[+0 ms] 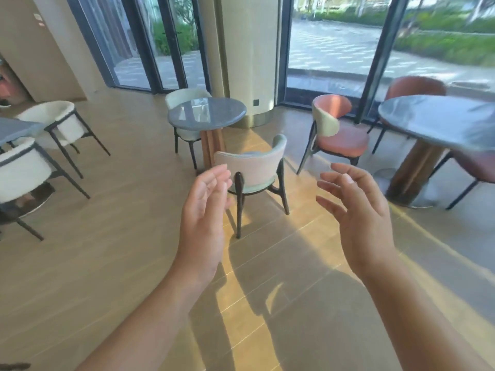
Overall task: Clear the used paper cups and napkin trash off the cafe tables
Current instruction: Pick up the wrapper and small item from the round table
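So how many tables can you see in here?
3. One round grey table stands in the middle, a larger table is on the right, and part of a third table shows at the left edge. More may lie out of view.

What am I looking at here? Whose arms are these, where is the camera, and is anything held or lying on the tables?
There is no machine here. A person wears one wide-angle camera on the head, so you see their own arms reaching forward. The wide lens bends the room's edges. The left hand and the right hand are both raised in the air with relaxed fingers, and neither holds anything. Ahead stand a small round grey table, a larger grey table on the right and the corner of a third table at the left edge, with chairs around them. The picture is blurred. I can make out no cup or napkin on the tabletops that show.
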Motion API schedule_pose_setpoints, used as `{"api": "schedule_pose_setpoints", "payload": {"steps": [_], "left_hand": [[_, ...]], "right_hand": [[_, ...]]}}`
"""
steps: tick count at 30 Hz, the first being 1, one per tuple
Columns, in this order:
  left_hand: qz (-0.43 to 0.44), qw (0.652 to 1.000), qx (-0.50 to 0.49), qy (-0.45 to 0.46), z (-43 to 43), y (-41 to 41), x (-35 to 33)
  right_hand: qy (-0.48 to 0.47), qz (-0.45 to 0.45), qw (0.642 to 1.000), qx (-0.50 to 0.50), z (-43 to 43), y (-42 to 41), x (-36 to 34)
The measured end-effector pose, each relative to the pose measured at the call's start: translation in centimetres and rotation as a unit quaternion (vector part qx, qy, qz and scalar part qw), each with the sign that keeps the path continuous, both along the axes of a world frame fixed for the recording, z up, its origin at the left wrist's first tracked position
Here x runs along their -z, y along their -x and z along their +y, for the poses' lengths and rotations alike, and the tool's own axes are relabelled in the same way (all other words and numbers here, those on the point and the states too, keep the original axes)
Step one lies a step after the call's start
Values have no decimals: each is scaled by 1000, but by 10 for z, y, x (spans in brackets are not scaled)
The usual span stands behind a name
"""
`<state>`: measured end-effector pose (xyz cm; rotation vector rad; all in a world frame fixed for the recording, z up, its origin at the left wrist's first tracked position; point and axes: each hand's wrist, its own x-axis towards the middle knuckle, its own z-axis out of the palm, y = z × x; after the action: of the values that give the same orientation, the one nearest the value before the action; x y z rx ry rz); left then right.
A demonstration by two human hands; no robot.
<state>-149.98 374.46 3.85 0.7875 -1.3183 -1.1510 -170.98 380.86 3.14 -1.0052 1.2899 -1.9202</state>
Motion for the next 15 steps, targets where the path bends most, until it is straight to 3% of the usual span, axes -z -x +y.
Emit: {"api": "schedule_pose_setpoints", "payload": {"steps": [15], "left_hand": [[14,959,282,-5,-187,302,22]], "right_hand": [[-14,-11,967,255,-99,227,19]]}}
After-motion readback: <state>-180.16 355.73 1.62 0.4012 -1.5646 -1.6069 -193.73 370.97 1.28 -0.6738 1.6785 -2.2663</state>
